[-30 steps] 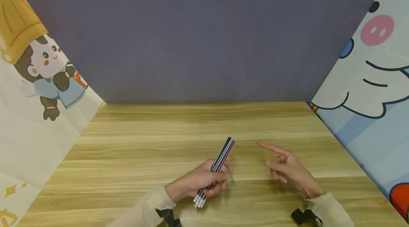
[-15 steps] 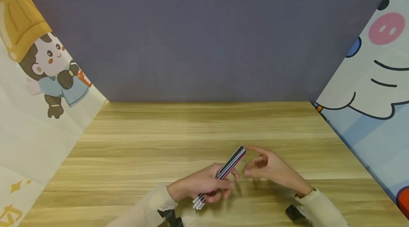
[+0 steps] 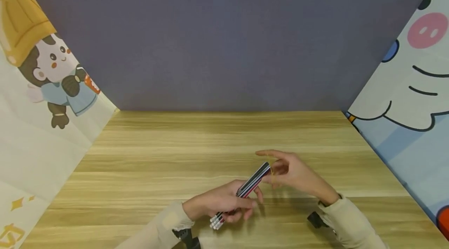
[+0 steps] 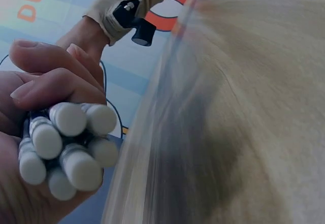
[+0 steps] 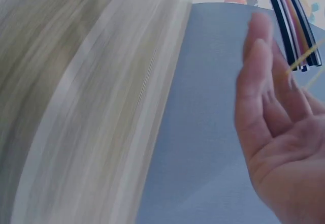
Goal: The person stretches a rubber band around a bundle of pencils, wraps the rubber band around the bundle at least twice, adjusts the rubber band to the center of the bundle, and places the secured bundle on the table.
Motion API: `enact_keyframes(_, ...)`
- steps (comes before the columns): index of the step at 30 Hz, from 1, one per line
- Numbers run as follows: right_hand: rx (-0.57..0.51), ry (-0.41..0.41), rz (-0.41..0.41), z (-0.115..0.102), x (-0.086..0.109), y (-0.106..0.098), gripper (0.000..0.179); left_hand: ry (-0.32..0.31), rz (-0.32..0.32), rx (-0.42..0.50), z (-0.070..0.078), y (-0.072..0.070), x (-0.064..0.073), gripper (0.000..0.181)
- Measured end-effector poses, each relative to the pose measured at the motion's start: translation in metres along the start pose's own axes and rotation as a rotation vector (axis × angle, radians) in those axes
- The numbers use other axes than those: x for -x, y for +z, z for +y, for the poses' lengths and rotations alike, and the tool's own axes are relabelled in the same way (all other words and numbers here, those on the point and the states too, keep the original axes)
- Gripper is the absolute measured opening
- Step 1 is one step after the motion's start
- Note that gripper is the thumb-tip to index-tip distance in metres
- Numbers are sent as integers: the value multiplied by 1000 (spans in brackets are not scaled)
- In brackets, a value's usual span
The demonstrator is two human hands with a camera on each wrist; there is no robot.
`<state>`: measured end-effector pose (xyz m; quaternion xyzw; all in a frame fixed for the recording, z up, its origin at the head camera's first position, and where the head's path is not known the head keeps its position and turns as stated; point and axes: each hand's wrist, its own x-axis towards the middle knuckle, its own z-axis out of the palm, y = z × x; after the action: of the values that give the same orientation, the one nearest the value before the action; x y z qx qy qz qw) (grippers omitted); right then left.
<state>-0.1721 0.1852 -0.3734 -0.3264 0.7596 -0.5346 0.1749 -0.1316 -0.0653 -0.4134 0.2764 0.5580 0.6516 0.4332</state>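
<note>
Nearest me are my pale sleeves [image 3: 156,227], with a small black device [image 3: 187,238] at each wrist. My left hand [image 3: 226,201] grips a bundle of striped pencils [image 3: 253,182], its fingers curled round the shafts and the thumb lying across them. I have hold of them nearer the eraser end: the white erasers [image 4: 84,173], seven of which show from my left wrist, poke out on the near side of the fist, while the longer part of the bundle slants away, forward and to the right, past my index-finger side. The shafts lie close together and are dark, with white and pinkish-red stripes.

At the far end of the bundle is my right hand [image 3: 298,175], its fingers spread, the index reaching out straight just past the pencil tips and the thumb held apart below it. On these fingers I carry a thin yellow band [image 5: 307,56], which crosses right by the tips; I cannot tell whether it goes round them. This hand has no grasp on the pencils.

Beyond my hands the wood-grain table [image 3: 175,136] runs back to a dark grey wall [image 3: 224,38], between side panels with a cartoon child [image 3: 54,66] and a pink snout [image 3: 428,40].
</note>
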Motion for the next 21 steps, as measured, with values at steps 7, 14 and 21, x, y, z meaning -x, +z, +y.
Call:
enact_keyframes(7, 130, 21, -37, -1, 4, -1, 50, -40, -30, -72, 1, 3, 1, 22)
enact_keyframes(14, 181, 21, -67, -8, 7, 0, 52, -65, -50, -113, 5, 4, 4, 18)
enact_keyframes(21, 110, -14, -63, -2, 3, -2, 44, -27, -51, -117, 15, 1, 9, 23)
